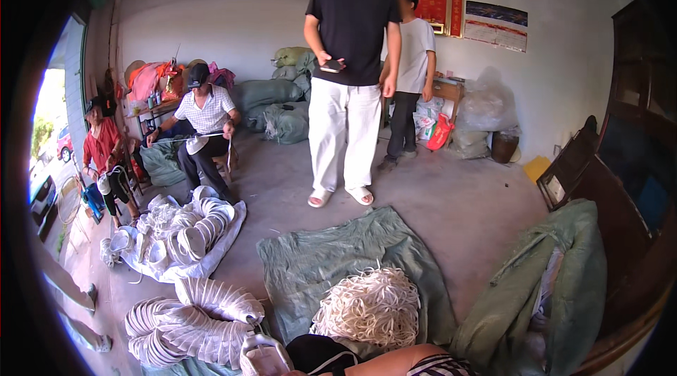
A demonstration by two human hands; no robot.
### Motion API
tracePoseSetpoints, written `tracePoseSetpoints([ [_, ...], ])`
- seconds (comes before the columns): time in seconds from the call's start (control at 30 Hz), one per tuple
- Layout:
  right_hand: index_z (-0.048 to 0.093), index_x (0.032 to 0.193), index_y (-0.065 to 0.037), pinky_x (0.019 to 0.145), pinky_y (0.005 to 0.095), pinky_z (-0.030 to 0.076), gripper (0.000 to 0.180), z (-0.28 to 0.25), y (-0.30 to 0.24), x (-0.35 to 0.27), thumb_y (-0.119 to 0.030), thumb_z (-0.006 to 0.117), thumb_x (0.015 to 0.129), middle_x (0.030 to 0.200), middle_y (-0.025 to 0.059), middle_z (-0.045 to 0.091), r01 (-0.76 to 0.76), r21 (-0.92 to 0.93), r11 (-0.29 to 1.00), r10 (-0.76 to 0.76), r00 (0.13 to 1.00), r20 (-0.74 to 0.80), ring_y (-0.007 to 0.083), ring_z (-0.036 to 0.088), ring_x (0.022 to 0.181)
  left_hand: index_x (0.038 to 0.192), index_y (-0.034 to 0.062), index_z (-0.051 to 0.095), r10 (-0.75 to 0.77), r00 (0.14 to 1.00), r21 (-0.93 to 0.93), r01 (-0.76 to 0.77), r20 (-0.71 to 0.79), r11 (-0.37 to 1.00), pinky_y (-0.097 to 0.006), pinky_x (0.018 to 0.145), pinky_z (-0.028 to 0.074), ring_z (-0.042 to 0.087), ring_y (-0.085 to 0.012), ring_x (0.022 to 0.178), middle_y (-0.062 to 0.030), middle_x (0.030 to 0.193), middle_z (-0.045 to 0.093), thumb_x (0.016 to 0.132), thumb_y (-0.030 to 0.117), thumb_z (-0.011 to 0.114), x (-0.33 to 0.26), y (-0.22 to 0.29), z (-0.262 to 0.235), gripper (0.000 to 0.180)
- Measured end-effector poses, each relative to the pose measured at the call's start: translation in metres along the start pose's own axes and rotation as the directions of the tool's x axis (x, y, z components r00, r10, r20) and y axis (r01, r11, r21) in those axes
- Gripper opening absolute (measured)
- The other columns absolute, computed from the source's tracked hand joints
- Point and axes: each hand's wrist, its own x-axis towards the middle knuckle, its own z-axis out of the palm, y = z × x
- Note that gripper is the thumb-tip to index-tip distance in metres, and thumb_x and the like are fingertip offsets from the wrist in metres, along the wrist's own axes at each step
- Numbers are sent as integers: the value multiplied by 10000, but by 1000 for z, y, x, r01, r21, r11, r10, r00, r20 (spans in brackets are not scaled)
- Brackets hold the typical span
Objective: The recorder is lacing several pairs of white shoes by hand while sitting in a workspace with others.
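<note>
A bare forearm with a black-and-white striped sleeve comes in at the lower edge and reaches left. My right hand is cut off by the frame, apart from a sliver of skin whose fingers I cannot make out. Right beside that sliver is a pale shoe-shaped piece with a thick rim; whether it is held does not show. My left hand is outside the picture. Long curved stacks of similar whitish pieces lie just left. Ahead, a heap of cream cords rests on a green sheet.
A person in a black shirt stands ahead holding a phone; another stands behind. Two people sit at the left, one stretching a white strip. More pale pieces cover a white sheet. A green sack stands at right.
</note>
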Motion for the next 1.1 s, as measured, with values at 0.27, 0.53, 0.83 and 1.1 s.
tracePoseSetpoints([
  [0.27,643,833,-48,694,414,499,201,1,11,11,-197,515,789,802,180,645,-87,22,996,86,995,56,331,639,794,826,104,643,160,929,-154,-222,-333,963,-408,624,476,594,-296,670,-81,744,634,751,193,671,-5,-9,13,120],
  [0.53,613,910,-25,645,398,513,206,-34,5,37,-78,481,762,743,149,649,-320,324,890,124,854,505,288,648,748,726,110,587,149,863,-206,-277,-482,939,-407,636,476,578,-283,644,-80,657,588,687,199,736,-6,-22,38,178],
  [0.83,622,828,-35,623,404,493,138,1,31,35,-99,538,739,712,157,624,240,221,945,-246,969,1,317,626,701,783,96,578,183,797,-171,-336,-575,926,-398,582,474,565,-274,605,-84,662,573,702,209,738,0,-24,42,212],
  [1.1,560,742,-32,510,406,475,136,28,38,25,-155,524,785,668,139,593,229,-113,967,-231,973,-12,290,609,589,787,83,587,95,840,-289,-288,-535,913,-409,560,456,555,-309,615,-97,692,576,739,206,712,-5,-19,39,181],
])
